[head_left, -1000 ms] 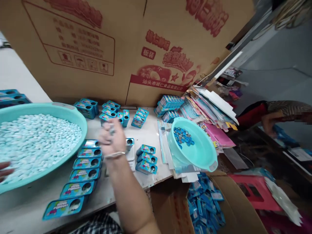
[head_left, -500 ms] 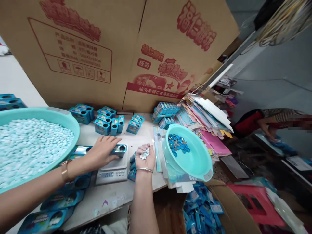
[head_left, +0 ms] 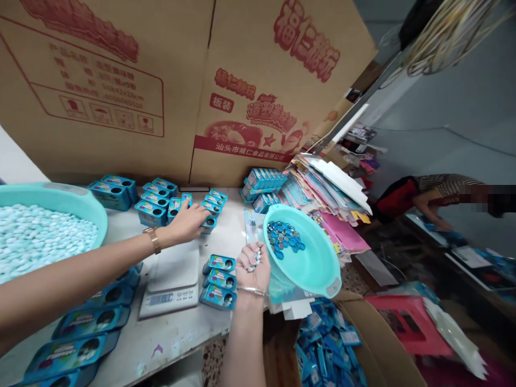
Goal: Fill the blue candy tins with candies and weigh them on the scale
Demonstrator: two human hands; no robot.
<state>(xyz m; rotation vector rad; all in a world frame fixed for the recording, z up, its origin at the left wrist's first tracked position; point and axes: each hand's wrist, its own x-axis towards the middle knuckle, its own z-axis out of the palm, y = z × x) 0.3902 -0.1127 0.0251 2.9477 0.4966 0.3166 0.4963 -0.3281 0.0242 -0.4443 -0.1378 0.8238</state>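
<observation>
The right hand point(head_left: 253, 269) is half curled, palm up, cupping little white candies point(head_left: 255, 260) beside the small bowl point(head_left: 318, 269). Farther back, the left hand point(head_left: 186, 224) covers most of a blue tin point(head_left: 210, 222); I cannot tell if it grips it.

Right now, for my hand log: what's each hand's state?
Left hand: fingers on a small blue rectangular tin; grip cannot be told.
Right hand: cupped palm-up, holding small pale round candies.

1 head view, downward, near table point(head_left: 177, 333)
</observation>
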